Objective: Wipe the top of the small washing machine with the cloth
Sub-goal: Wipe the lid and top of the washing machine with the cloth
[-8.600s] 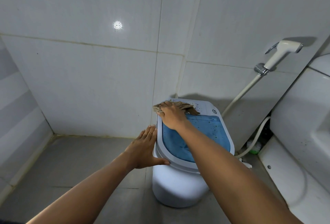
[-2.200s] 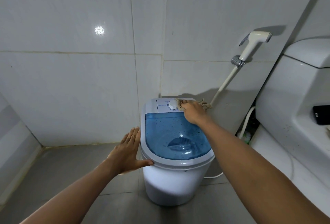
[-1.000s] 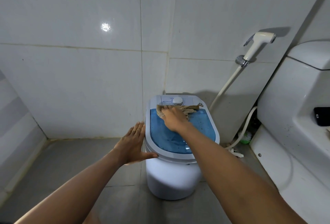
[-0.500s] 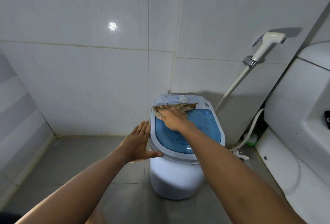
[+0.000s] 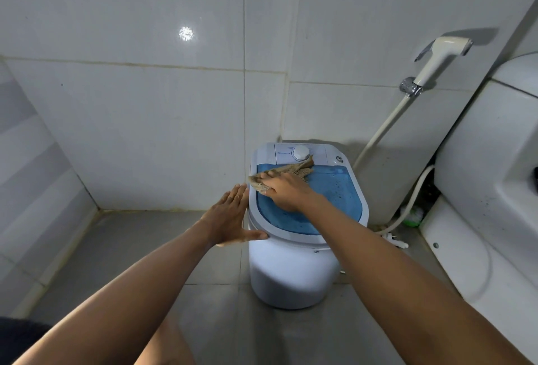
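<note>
Under my right hand [image 5: 286,191] sits the cloth [image 5: 283,174], pressed flat onto the blue lid [image 5: 334,195] of the small washing machine [image 5: 291,271], at the lid's far-left corner; from that hold, a bunched tail of fabric trails away toward the white dial [image 5: 301,153]. Whether my fingers are curled into the cloth or lie straight on it I cannot tell, since the back of the hand hides them. My left hand [image 5: 230,216] lies open beside that corner, fingers straight along the machine's left rim [image 5: 252,204] and thumb hooked across its front edge, bracing the tub. To do this pass well I would keep the palm weight even and sweep from the hold toward me and to the right, in overlapping strokes — the droplets out to the right of the hand look unwiped. I'd gather in the loose tail so it does not snag the dial — and keep the brace firm, as the machine looks light.
</note>
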